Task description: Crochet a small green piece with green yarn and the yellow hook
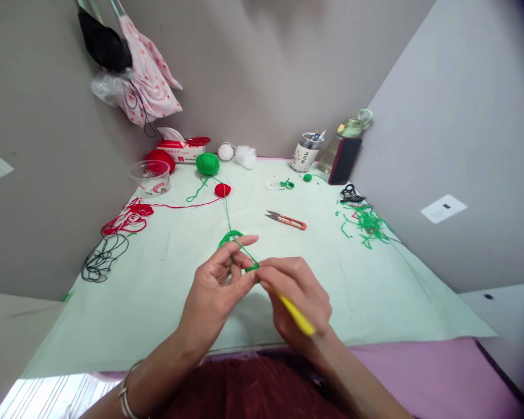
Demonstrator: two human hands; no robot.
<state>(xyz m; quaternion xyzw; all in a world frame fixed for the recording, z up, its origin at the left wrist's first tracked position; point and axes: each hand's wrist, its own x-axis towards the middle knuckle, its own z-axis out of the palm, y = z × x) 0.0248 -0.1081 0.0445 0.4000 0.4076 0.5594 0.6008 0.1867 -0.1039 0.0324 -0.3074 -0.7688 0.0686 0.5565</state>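
Note:
My left hand (220, 285) pinches a small piece of green crochet work (252, 268) between thumb and fingers, its index finger raised with green yarn (245, 251) running over it. In my right hand (294, 291) is a crochet hook with a yellow handle (299, 316); its tip meets the green piece and is hidden by the fingers. Behind the left fingers lies a loop of green yarn (228, 236). From there a strand leads back toward a green yarn ball (207, 164).
Orange-handled thread snips (286, 220) lie ahead of my hands. Green yarn scraps (369, 224) are at right, near a phone (345, 161), bottle (332, 148) and pen holder (307, 154). Red yarn (131, 218), black cord (102, 259) and a plastic tub (152, 180) sit at left.

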